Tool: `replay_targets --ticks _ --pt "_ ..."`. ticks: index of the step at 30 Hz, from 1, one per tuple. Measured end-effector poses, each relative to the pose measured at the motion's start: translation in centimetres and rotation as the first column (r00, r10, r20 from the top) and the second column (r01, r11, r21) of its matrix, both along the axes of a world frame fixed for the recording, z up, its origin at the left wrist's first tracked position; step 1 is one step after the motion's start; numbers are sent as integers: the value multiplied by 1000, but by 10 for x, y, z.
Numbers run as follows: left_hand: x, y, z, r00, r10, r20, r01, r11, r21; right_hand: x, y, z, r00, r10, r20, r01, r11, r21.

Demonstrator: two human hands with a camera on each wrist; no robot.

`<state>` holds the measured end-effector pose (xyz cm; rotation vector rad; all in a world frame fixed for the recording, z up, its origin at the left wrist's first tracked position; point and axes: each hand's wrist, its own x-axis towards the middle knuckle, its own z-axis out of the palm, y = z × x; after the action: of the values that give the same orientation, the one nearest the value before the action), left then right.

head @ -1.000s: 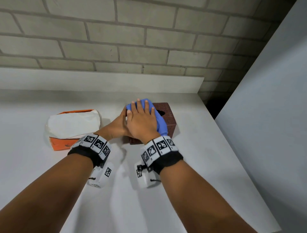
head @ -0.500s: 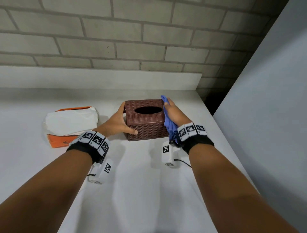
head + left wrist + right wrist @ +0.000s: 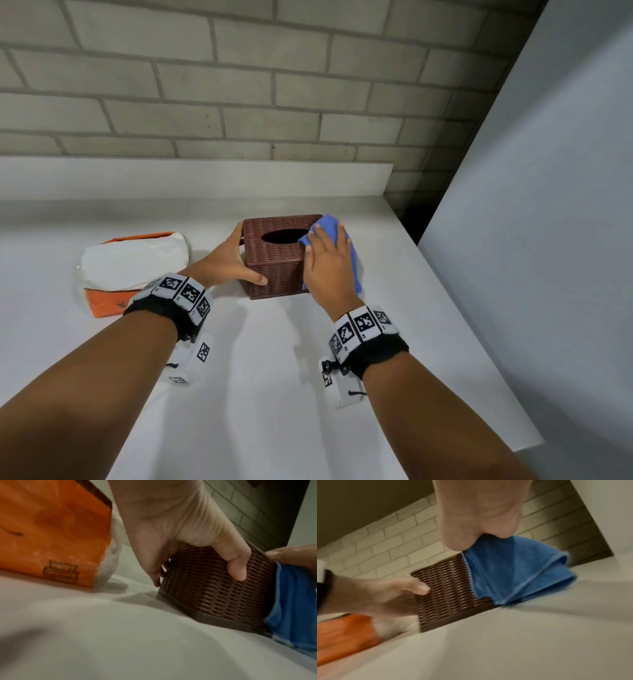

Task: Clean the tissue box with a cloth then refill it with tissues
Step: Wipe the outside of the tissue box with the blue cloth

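A brown wicker tissue box (image 3: 274, 260) with an empty oval slot stands on the white table (image 3: 274, 394). My left hand (image 3: 226, 263) grips its left side, with the thumb on the front face and the fingers round the far left corner. My right hand (image 3: 329, 263) lies flat, fingers straight, and presses a blue cloth (image 3: 329, 224) over the box's top right edge and right side. In the left wrist view the thumb of the left hand (image 3: 171, 527) is on the box (image 3: 214, 599), beside the cloth (image 3: 300, 601). The right wrist view shows the cloth (image 3: 513, 572) hanging from under the palm against the box (image 3: 447, 588).
An orange and white pack of tissues (image 3: 133, 263) lies on the table to the left of the box, close to my left wrist. A low white ledge (image 3: 205, 178) and a brick wall stand behind. A grey panel (image 3: 548, 205) rises past the table's right edge.
My right hand wiped with the cloth from the box's top down its right side, then came back up over the top right edge. The left hand kept its hold.
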<state>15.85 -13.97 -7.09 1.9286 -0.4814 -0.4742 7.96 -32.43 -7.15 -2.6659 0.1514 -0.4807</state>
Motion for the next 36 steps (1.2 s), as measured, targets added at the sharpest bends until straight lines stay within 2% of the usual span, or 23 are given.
replay_targets --ticks 2,3,5,7,10,12,15,18,21,24,27,29,32,34,36 --pt "0 0 0 1000 -7 0 7 1000 -5 3 -10 6 1000 19 -2 -19 993 116" --pt "0 -1 -1 1000 -5 -3 5 1000 -19 4 -16 10 999 -17 -50 30 960 280" --pt "-2 -2 -2 1000 4 -6 -4 999 -50 7 -26 15 983 -61 -175 150 816 558" --pt "-3 -2 -1 1000 8 -4 -8 998 -66 12 -30 13 962 -44 -269 231 654 720" --pt "-3 -2 5 999 21 -27 -23 998 -63 9 -28 12 963 -19 -269 250 443 861" --pt "-4 -3 11 993 54 -102 -65 992 -107 4 -26 16 977 -10 -215 201 398 895" --pt "-7 -4 19 958 139 -251 -182 971 -157 3 -27 20 984 32 -173 145 408 902" --pt "-10 -5 22 915 210 -345 -278 947 -160 -1 -24 19 987 91 -133 76 463 883" --pt "-13 -10 25 892 182 -413 -307 916 -260 -1 -22 22 987 123 -102 29 486 873" --pt "-17 -16 24 886 137 -443 -324 867 -380 2 -22 30 988 79 -135 78 497 864" --pt "-19 -19 18 913 142 -383 -319 833 -452 7 -25 32 982 43 -186 143 480 866" --pt "-23 -16 16 941 94 -325 -242 858 -454 12 -30 33 973 36 -227 184 471 863" --pt "-30 -5 12 987 -60 -149 17 961 -277 22 -39 37 953 29 -300 248 492 834" --pt "-28 2 8 992 -104 -70 91 982 -164 31 -47 35 934 27 -357 293 515 805" --pt "-28 5 6 993 -112 -34 108 990 -92 40 -53 32 910 22 -414 340 535 774"
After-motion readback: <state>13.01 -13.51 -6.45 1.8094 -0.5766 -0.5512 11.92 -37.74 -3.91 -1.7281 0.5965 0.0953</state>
